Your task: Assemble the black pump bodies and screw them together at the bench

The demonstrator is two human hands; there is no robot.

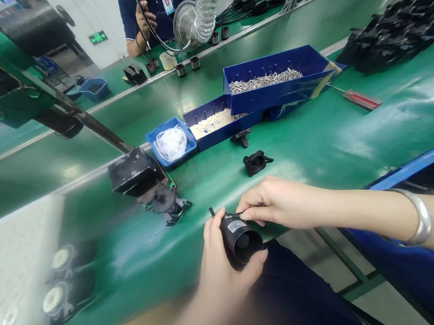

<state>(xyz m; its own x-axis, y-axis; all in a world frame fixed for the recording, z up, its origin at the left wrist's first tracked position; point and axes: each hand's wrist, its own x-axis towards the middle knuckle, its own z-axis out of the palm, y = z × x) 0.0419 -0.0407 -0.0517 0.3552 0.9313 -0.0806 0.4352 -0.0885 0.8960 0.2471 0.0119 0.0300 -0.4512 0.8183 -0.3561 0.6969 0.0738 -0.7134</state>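
Observation:
My left hand (pixel 220 257) is wrapped around a black cylindrical housing (pixel 230 238) with a white label, its open round end tilted toward me. Thumb and fingers of my right hand (pixel 269 206) pinch at the upper side of that housing, by a thin dark strip or wire; what exactly sits between the fingertips is too small to make out. Just beyond my right hand lies a black plastic bracket (pixel 256 163) on the green bench. A smaller black part (pixel 241 138) rests behind it.
Blue bins hold metal screws (pixel 266 81), cream-coloured small pieces (pixel 216 122) and clear tubing rings (pixel 171 143). A bench fixture (pixel 163 199) stands to the left, a red-handled screwdriver (pixel 362 100) to the right. Black parts (pixel 394 33) are heaped at far right. Another person (pixel 146 23) works opposite.

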